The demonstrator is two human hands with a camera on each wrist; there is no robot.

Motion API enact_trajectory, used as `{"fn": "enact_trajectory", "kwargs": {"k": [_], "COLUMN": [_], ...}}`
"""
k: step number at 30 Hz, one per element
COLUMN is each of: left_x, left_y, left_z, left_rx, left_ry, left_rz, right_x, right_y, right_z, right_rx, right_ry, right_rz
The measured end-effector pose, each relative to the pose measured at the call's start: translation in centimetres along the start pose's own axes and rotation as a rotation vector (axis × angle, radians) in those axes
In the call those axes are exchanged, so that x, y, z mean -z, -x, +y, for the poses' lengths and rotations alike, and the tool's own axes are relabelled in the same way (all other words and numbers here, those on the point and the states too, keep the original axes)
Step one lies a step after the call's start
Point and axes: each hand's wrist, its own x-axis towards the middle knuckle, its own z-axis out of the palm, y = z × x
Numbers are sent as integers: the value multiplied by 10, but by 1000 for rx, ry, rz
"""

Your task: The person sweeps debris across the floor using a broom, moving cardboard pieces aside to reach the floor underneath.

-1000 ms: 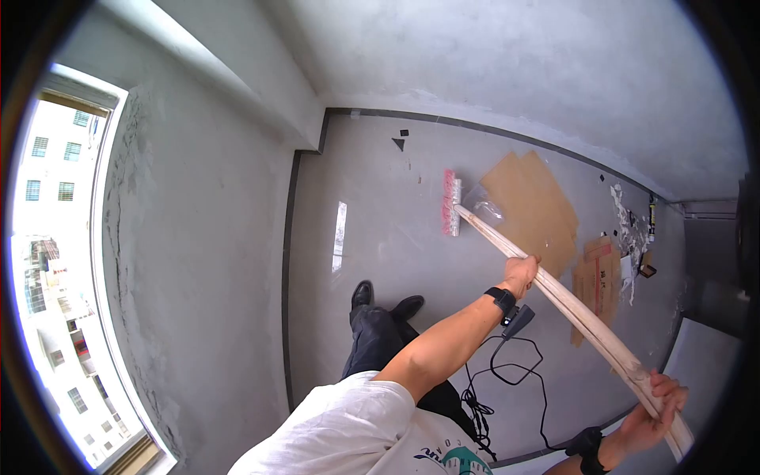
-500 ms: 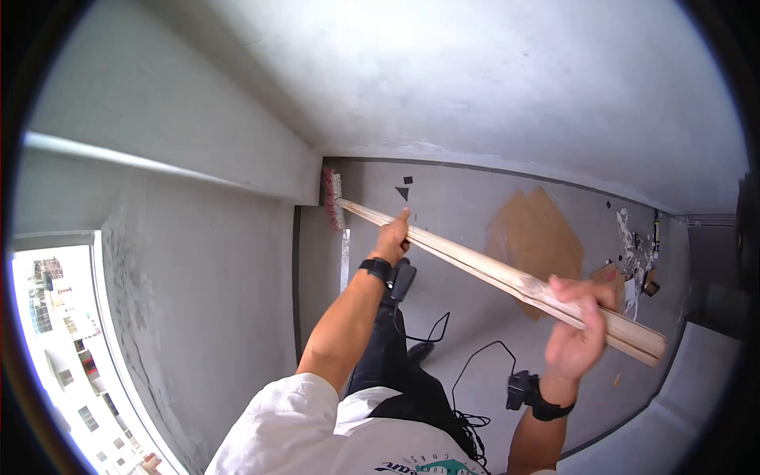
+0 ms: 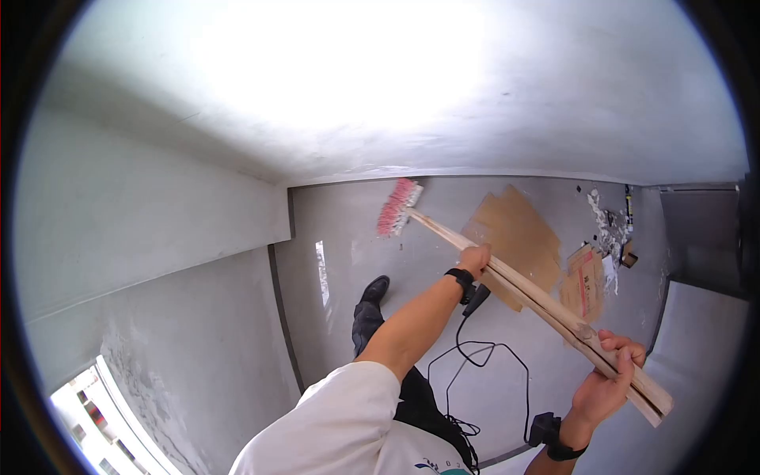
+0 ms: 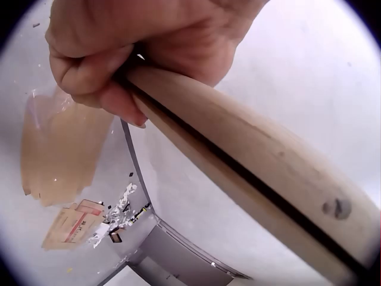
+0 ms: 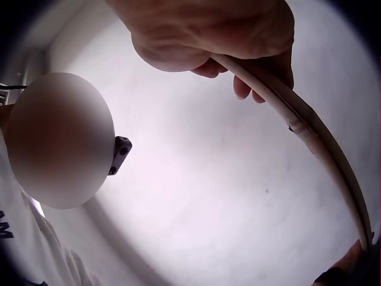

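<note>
A brush with pink and white bristles [image 3: 400, 207] lies at the floor's far side, close to the back wall. Its long wooden handle [image 3: 542, 301], with a dark lengthwise groove, slants down to the right. The left hand [image 3: 475, 260] grips the handle partway along; the left wrist view shows that hand's curled fingers [image 4: 89, 74] round the wood [image 4: 238, 137]. Near the handle's outer end, the right hand [image 3: 609, 384] holds it with bent fingers. In the right wrist view the right hand [image 5: 220, 36] hides part of the handle [image 5: 315, 131].
Brown sheets [image 3: 518, 237] and flattened cardboard [image 3: 583, 286] lie on the floor right of the brush. White scraps [image 3: 606, 229] and small debris are near the right wall. A black cable [image 3: 526, 388] loops by the person's legs. A window [image 3: 103, 419] is at lower left.
The brush first went left to the corner by the wall, then came back right along the back wall. Both hands moved with the handle, keeping hold of it, and the head view shifted.
</note>
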Motion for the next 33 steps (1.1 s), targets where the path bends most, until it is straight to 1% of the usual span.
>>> {"fn": "enact_trajectory", "kwargs": {"k": [1, 2, 3, 4, 6, 7, 8, 9, 10, 11, 13, 14, 15, 16, 17, 18, 19, 20, 21, 22, 23, 24, 25, 26, 27, 28, 29, 30, 32, 33], "left_x": [-16, -29, -43, -53, -59, -73, -83, -88, -89, -87, -56, -36, -11, 16, 43, 69, 110, 141, 154, 146, 141, 138, 123, 99, 73, 37, 8, -13, -47, -56], "left_y": [-1, -3, -22, -54, -43, 14, 55, 72, 85, 99, 130, 141, 136, 122, 114, 105, 48, 24, 11, 11, 11, 11, 5, 1, 0, 11, 36, 57, 59, 70], "left_z": [-2, -6, -23, -47, -51, -29, -14, -17, -28, -38, -43, -45, -56, -67, -69, -66, -95, -96, -91, -83, -76, -70, -72, -81, -88, -73, -48, -34, -38, -37], "left_rx": [7, 16, 20, -205, -430, -198, 29, 31, 38, 45, 6, -14, -37, -58, -47, -25, -88, -79, -69, -71, -110, -147, -345, -366, -387, -253, -219, -178, -131, -134], "left_ry": [-52, -100, -102, -217, -343, -199, -55, -64, -21, 20, -37, -88, -74, -61, -66, -151, -336, -267, -192, -198, -380, -560, -861, -888, -912, -663, -556, -447, -326, -330], "left_rz": [-55, -103, -102, -235, -370, -328, -282, -284, -235, -184, -47, 25, 88, 145, 232, 304, 384, 390, 398, 388, 328, 268, 141, 85, 28, 57, 34, 10, -32, -39], "right_x": [7, 12, 17, 24, 44, 61, 83, 105, 127, 149, 174, 180, 184, 164, 148, 131, 109, 90, 73, 59, 59, 62, 64, 73, 79, 82, 87, 96, 119, 132], "right_y": [2, 6, 12, 18, 30, 31, 28, 23, 21, 20, 21, 24, 28, 32, 36, 40, 45, 52, 67, 76, 81, 90, 95, 92, 90, 85, 81, 81, 77, 71], "right_z": [-3, -3, -2, -5, -15, -23, -32, -38, -39, -39, -26, -10, 7, 22, 38, 55, 73, 88, 96, 100, 100, 98, 93, 83, 70, 59, 48, 40, 26, 16], "right_rx": [3, 45, 81, 76, 203, 194, 175, 160, 158, 123, 86, 16, -54, -62, -138, -213, -270, -325, -397, -466, -462, -397, -337, -341, -346, -250, -158, -158, 24, 29], "right_ry": [7, 36, 61, 58, 95, 95, 41, -12, -16, -83, -164, -218, -270, -304, -313, -321, -343, -363, -394, -428, -426, -384, -340, -301, -294, -225, -151, -143, -88, -87], "right_rz": [14, 16, 11, 13, -179, -172, -92, -13, -5, -36, -67, -89, -104, -55, -43, -29, -10, 9, 70, 127, 131, 183, 237, 302, 310, 293, 274, 278, 151, 158]}}
